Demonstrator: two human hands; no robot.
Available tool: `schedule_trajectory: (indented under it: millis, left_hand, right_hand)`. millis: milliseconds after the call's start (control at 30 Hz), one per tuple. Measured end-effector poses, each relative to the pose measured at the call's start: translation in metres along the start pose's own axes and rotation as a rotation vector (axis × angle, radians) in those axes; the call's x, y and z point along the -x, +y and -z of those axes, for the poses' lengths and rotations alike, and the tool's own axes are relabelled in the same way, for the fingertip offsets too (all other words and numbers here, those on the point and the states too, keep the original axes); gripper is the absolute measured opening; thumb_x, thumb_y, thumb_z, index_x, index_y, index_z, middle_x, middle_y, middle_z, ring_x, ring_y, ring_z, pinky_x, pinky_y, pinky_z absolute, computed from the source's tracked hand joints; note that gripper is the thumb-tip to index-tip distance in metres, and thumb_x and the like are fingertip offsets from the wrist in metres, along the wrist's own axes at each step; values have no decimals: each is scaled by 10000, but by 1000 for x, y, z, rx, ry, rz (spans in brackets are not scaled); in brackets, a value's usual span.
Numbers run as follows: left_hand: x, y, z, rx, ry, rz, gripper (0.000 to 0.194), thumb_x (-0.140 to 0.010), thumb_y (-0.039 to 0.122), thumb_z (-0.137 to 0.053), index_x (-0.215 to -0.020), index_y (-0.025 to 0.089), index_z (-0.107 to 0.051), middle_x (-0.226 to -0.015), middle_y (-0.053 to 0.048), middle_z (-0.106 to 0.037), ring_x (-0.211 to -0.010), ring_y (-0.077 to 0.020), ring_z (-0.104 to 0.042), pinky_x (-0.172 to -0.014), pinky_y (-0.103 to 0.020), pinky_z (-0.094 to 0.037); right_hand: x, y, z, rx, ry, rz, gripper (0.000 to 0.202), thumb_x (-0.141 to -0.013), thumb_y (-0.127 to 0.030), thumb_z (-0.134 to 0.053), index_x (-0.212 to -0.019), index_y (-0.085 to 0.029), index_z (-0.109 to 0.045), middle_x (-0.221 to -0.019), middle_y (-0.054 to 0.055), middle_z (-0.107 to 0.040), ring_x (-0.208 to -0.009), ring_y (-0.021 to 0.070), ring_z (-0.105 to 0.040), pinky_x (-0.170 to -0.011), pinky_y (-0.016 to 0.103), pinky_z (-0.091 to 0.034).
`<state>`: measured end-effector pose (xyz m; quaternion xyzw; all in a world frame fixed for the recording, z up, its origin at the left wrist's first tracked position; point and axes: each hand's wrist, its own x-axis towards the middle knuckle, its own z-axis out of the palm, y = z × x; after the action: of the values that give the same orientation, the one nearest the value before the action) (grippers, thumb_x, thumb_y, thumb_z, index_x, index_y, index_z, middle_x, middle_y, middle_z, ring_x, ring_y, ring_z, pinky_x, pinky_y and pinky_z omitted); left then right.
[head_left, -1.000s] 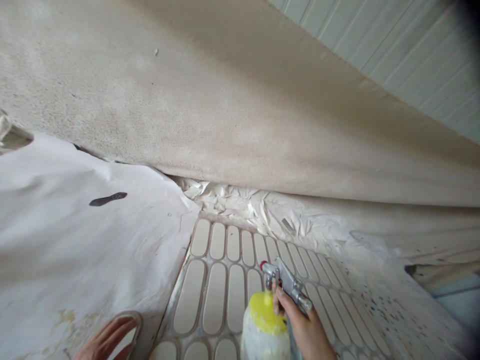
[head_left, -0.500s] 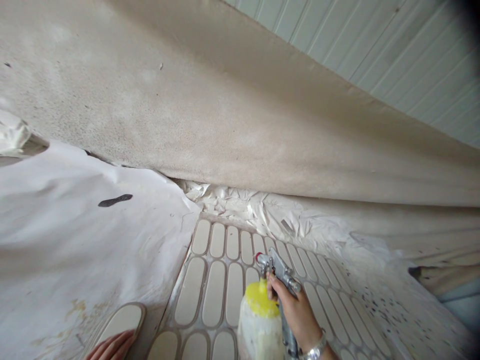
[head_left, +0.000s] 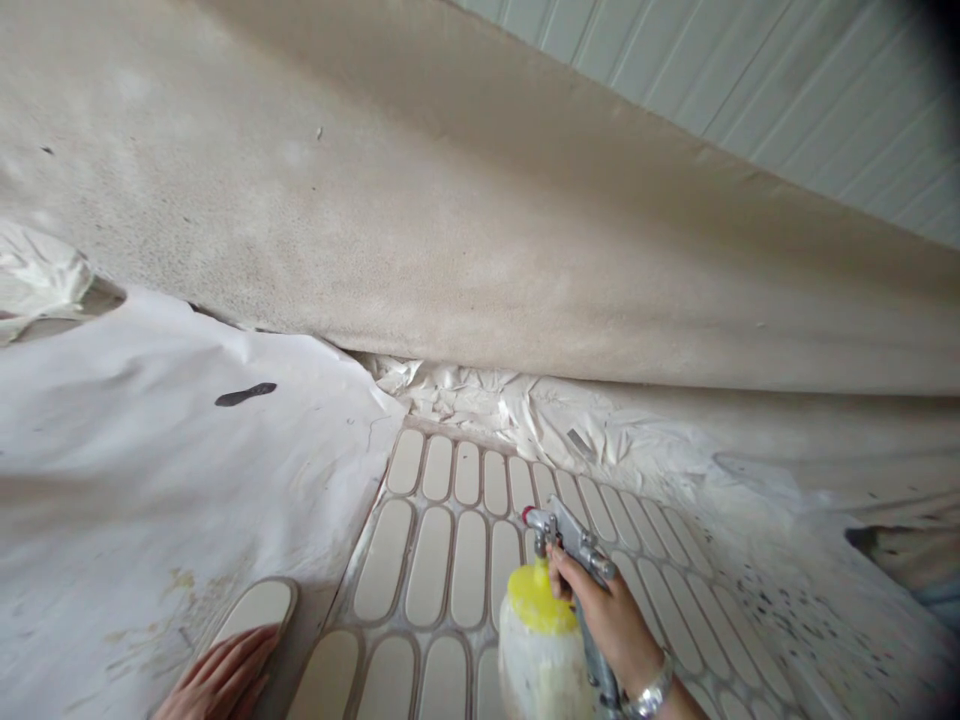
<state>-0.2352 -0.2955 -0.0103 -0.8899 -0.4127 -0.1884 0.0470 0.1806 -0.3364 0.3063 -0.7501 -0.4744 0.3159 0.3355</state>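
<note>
My right hand (head_left: 611, 625) grips a metal spray gun (head_left: 571, 540) with a red nozzle tip and a white cup with a yellow lid (head_left: 540, 640), held over rows of cream oblong pieces (head_left: 442, 555) laid flat on a board. My left hand (head_left: 217, 680) rests with flat fingers on the near end of a single oblong piece (head_left: 259, 608) lying apart on the white paper (head_left: 150, 480) at the lower left.
A tan, paint-dusted sheet (head_left: 450, 220) hangs as a backdrop behind the work. Crumpled white paper (head_left: 487, 395) lines its foot, and speckled paper (head_left: 780, 610) covers the right side. A grey panelled wall (head_left: 787, 80) is at the upper right.
The spray gun moved slightly left over the rows, then back right. My left hand slid down from covering the single piece to its near end.
</note>
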Motion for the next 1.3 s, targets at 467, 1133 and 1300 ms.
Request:
schedule_trajectory:
  millis: [467,1133,1300]
  left_hand:
    - [-20,12,29,-139,76,-84,354,-834,361,-463,-1144,226,-570,-1234,44,-508,-1105,-139,-492,-908,-262,-460]
    - [-15,13,23,-123,-3,-23,370,-879,363,-424,-1192,219,-559,-1256,54,-487,-1146,-118,-436,-983,-245,-374]
    - [-15,15,26,-6,-181,100,402,-914,397,-333,-1245,265,-519,-1309,81,-430,-1212,-104,-377,-1058,-248,-299]
  right_hand:
    - [49,7,14,122,-48,-33,415,-784,-551,-387,-722,-157,-502,-697,39,-518,-697,146,-492,-729,239,-388]
    - [78,8,0,72,-101,-74,510,-777,-598,-395,-879,-127,-561,-778,60,-561,-770,164,-536,-760,250,-423]
    - [68,-8,2,106,-65,-4,539,-737,-623,-390,-821,-122,-570,-839,92,-550,-796,176,-531,-803,264,-420]
